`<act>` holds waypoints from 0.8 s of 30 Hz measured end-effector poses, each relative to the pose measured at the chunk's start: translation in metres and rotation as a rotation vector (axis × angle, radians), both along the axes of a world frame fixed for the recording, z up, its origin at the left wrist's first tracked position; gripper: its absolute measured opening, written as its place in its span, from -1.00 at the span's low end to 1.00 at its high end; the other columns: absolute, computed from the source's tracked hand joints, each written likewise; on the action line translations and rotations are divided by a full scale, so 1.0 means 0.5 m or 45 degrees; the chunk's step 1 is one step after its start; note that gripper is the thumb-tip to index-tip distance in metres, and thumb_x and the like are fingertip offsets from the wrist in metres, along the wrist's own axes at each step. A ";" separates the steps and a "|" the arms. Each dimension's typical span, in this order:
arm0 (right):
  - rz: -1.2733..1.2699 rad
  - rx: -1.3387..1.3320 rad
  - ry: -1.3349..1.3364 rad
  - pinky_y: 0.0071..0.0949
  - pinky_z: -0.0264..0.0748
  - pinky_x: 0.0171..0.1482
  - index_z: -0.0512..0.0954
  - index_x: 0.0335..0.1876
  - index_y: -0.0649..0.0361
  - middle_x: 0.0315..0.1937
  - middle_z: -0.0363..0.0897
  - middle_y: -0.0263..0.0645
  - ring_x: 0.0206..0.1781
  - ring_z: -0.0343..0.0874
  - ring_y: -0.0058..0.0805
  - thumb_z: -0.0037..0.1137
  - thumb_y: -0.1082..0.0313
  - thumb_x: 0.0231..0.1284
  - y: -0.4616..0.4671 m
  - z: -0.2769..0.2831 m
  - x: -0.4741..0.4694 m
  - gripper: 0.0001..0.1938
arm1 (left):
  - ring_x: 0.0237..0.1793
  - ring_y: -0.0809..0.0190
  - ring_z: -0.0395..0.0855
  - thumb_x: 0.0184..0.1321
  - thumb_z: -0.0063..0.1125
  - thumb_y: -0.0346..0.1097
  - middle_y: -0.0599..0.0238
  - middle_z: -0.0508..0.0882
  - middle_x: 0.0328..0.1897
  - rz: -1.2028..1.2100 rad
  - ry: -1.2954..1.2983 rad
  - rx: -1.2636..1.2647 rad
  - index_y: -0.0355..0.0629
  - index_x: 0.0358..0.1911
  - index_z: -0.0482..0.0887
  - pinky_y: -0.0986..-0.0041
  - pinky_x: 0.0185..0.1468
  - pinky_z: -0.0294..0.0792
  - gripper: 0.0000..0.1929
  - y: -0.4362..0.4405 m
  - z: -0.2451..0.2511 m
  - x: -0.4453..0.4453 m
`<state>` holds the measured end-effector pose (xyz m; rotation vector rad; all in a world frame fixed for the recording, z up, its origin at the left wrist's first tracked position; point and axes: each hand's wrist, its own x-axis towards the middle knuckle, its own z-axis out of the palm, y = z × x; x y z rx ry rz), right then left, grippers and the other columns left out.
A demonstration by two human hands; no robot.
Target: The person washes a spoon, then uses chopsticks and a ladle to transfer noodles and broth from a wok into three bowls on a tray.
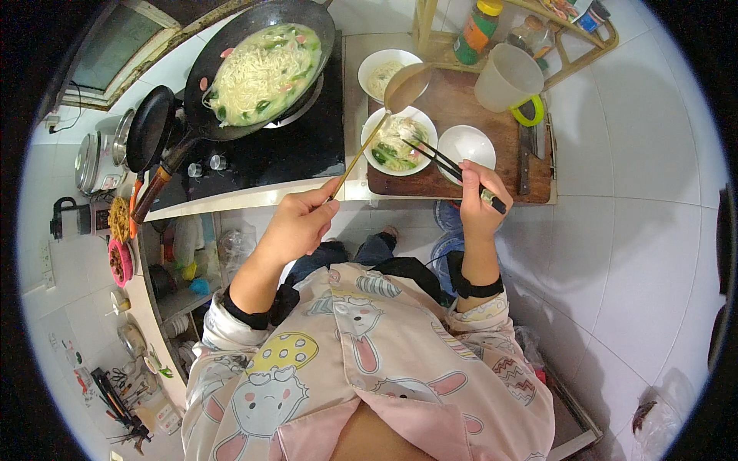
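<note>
My left hand (302,222) grips the thin handle of a metal ladle (406,89), whose bowl hangs tilted above two white bowls. In my right hand (484,199) is a pair of black chopsticks (441,158), their tips at the noodles in the nearer bowl (367,141). Noodles, green leaves and pink slices (398,151) fill that bowl. Behind it, partly covered by the ladle, the second bowl (364,66) holds noodles in pale broth. A third white bowl (470,144), with no food visible in it, sits beside the chopsticks on a wooden cutting board (461,92).
A wok (193,124) of noodle soup occupies the black gas stove (311,147) on the left, its wooden handle (153,193) jutting over the counter edge. A translucent measuring jug (507,80) and a dark-handled knife (524,167) lie right. Behind stands a rack (576,69) with jars.
</note>
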<state>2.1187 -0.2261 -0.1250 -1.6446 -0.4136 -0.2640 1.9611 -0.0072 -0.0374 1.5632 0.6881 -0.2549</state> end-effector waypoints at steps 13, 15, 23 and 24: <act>0.209 -0.012 -0.011 -0.57 0.50 -0.17 0.62 -0.33 0.38 -0.35 0.68 -0.17 -0.28 0.61 -0.52 0.24 0.48 0.09 0.142 -0.081 0.004 -0.89 | -0.86 0.55 0.14 0.32 -0.07 -0.40 0.49 0.32 -0.78 0.143 -0.225 -0.163 -0.25 0.24 0.38 0.67 -0.78 -0.03 -0.59 0.046 0.144 -0.027; 0.226 -0.048 0.071 -0.58 0.49 -0.18 0.62 -0.31 0.38 -0.35 0.68 -0.17 -0.29 0.61 -0.53 0.23 0.46 0.10 0.137 -0.090 0.000 -0.87 | -0.85 0.55 0.11 0.32 -0.08 -0.41 0.47 0.33 -0.76 0.136 -0.256 -0.179 -0.19 0.24 0.39 0.68 -0.79 -0.03 -0.60 0.053 0.158 -0.032; 0.226 -0.209 -0.003 -0.54 0.51 -0.22 0.65 -0.36 0.30 -0.41 0.67 -0.11 -0.34 0.65 -0.41 0.28 0.41 0.06 0.075 -0.049 0.012 -0.88 | -0.86 0.55 0.11 0.32 -0.08 -0.41 0.47 0.33 -0.75 0.199 -0.344 -0.222 -0.11 0.24 0.40 0.70 -0.80 -0.03 -0.60 0.074 0.185 -0.045; 0.235 -0.187 0.004 -0.54 0.51 -0.21 0.65 -0.36 0.29 -0.38 0.67 -0.12 -0.32 0.66 -0.41 0.28 0.43 0.05 0.074 -0.037 0.010 -0.90 | -0.86 0.55 0.11 0.32 -0.09 -0.41 0.47 0.33 -0.75 0.217 -0.353 -0.243 -0.11 0.24 0.41 0.70 -0.80 -0.03 -0.60 0.078 0.188 -0.046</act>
